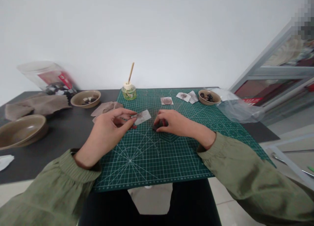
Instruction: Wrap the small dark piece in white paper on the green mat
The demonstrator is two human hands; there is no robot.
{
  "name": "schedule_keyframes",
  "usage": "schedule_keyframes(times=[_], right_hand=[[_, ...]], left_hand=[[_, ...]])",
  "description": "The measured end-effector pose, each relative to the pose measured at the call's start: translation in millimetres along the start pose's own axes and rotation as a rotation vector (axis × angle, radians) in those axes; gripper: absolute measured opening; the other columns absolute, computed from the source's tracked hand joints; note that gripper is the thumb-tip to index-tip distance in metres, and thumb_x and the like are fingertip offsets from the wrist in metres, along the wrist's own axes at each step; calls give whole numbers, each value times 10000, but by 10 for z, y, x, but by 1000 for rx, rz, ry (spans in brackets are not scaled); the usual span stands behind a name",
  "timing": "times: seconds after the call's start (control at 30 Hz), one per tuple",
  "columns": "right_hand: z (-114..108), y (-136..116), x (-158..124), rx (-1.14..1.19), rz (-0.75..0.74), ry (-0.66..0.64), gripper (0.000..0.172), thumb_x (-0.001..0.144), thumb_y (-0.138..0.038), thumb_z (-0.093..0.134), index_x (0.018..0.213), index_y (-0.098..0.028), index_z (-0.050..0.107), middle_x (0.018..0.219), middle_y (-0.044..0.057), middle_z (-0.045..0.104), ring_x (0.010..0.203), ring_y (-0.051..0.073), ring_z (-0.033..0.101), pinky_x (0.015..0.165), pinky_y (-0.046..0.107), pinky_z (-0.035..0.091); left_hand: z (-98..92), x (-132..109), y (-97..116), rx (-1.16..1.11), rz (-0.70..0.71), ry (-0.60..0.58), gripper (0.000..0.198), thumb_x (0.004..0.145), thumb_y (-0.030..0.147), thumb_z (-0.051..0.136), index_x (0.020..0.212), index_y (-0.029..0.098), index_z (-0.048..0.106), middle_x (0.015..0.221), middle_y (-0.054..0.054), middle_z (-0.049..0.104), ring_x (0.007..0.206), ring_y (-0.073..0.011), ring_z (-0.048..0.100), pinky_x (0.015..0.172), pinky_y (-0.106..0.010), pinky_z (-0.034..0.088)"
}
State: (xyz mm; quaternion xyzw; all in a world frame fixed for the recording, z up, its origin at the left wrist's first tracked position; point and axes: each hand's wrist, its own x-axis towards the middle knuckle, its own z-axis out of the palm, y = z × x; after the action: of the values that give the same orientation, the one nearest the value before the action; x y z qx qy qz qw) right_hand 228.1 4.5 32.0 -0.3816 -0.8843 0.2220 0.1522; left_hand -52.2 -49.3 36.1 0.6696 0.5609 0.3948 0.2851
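My left hand (109,129) pinches a small white paper piece (145,116) with a dark smudge between thumb and fingers, a little above the green cutting mat (147,164). Just to its right, my right hand (175,123) is closed around a small dark lump (157,126) low over the mat; its kind cannot be made out, and the fingers partly cover it. Beyond the hands lies a white square with a round brownish print (167,101). Two more smudged white papers (183,96) overlap to the right of it.
At the mat's far right sits a bowl of dark pieces (209,97), beside a clear plastic bag (240,106). A glass jar with a stick (129,92) stands at the back. On the left are brown cloths (36,106), another bowl (85,99), a larger bowl (22,131) and a plastic container (46,75).
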Motion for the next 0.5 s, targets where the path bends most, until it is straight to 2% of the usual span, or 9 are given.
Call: schedule_keyframes(times=[0.17, 0.33, 0.5], right_hand=[[-81, 105, -65, 54, -8, 100, 194, 909, -68, 917, 1048, -166, 823, 931, 26, 836, 796, 178, 788, 789, 312, 599], [-289, 172, -78, 98, -62, 223, 201, 918, -112, 884, 1071, -188, 779, 950, 33, 880, 855, 209, 846, 837, 340, 667], [-227, 294, 11, 73, -242, 362, 186, 948, -121, 859, 1087, -190, 756, 1002, 46, 891, 845, 195, 855, 829, 321, 691]], left_hand=[[33, 149, -54, 16, 11, -95, 517, 914, 642, 824, 1194, 208, 820, 869, -80, 900, 805, -311, 892, 775, -425, 728], [222, 411, -7, 50, 47, -257, 523, 906, 669, 817, 1170, 217, 836, 790, -61, 856, 698, -290, 825, 621, -382, 658], [405, 556, 75, 136, 174, -147, 498, 853, 605, 901, 1159, 213, 870, 1024, -90, 859, 763, -235, 709, 676, -355, 555]])
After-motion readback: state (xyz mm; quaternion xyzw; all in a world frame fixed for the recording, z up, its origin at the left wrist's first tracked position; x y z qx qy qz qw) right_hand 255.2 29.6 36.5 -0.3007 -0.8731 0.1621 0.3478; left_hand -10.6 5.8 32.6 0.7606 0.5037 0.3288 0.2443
